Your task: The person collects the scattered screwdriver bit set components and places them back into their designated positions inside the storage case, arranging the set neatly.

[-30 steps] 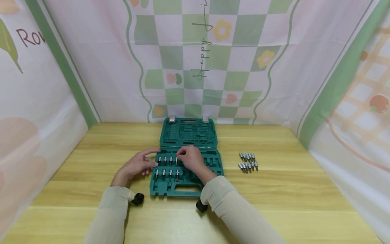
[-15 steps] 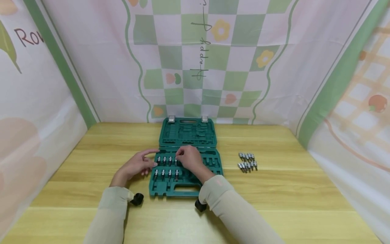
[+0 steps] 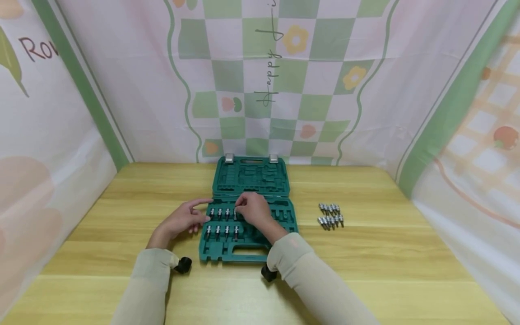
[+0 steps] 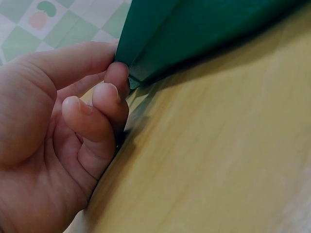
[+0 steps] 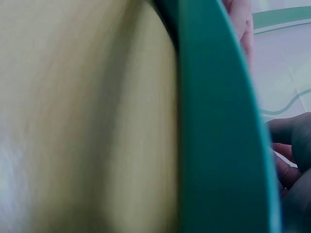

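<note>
So a small metal bit [image 3: 235,215] is being pinched by the right hand [image 3: 255,211], thumb and finger grip closed on its top end. It's held at the fourth spot of the far row in an open green case [image 3: 243,258]; whether it's fully seated can't be told, since the fingers cover part of it. Three other bits [image 3: 220,213] are lined up just left of it, and a near row of four bits [image 3: 217,232] is slotted in below.

The case's left edge is held by the left hand [image 3: 186,220]: thumb on the rim, a couple of curled fingers tucked against the outer wall, index finger stretched out toward the hinge side.

The lid [image 3: 252,176] is laid back toward the patterned cloth [image 3: 280,76], with two silver latches [image 3: 229,158] showing on its far edge. Everything's set on a wooden worktop [image 3: 406,253]. Well off to the right of the case, more loose bits [image 3: 331,221] are bunched in two short rows. Light sleeves [image 3: 317,271] are worn on both arms.
</note>
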{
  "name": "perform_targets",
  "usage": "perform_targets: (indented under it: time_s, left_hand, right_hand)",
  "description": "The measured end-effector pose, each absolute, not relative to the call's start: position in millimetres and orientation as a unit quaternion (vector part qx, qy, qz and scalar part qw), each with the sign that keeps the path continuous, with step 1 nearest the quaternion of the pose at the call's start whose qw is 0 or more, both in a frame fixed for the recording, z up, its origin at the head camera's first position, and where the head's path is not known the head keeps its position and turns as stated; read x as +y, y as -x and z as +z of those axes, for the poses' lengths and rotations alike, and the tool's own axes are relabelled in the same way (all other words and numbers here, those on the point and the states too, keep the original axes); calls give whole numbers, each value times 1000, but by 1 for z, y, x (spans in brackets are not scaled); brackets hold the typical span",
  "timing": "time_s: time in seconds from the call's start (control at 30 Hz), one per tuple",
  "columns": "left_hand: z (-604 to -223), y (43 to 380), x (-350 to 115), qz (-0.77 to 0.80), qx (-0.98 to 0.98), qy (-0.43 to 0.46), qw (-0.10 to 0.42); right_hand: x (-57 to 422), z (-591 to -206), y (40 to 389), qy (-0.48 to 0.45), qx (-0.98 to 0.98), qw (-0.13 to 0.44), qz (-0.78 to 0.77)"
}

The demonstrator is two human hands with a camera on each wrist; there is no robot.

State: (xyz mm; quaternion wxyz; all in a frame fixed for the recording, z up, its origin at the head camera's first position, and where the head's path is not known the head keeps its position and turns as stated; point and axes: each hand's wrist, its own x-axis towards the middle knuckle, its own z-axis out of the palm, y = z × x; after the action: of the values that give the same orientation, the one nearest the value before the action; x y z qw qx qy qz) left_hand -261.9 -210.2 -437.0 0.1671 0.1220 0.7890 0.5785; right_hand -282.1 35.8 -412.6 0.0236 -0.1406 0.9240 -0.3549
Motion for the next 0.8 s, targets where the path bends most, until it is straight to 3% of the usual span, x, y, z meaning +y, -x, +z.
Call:
perform_targets:
  time_s: [0.8]
  left_hand:
    - [-435,260,-208,576,791,-125,165]
  right_hand:
    - [88,-409,286,146,925,-17,-352]
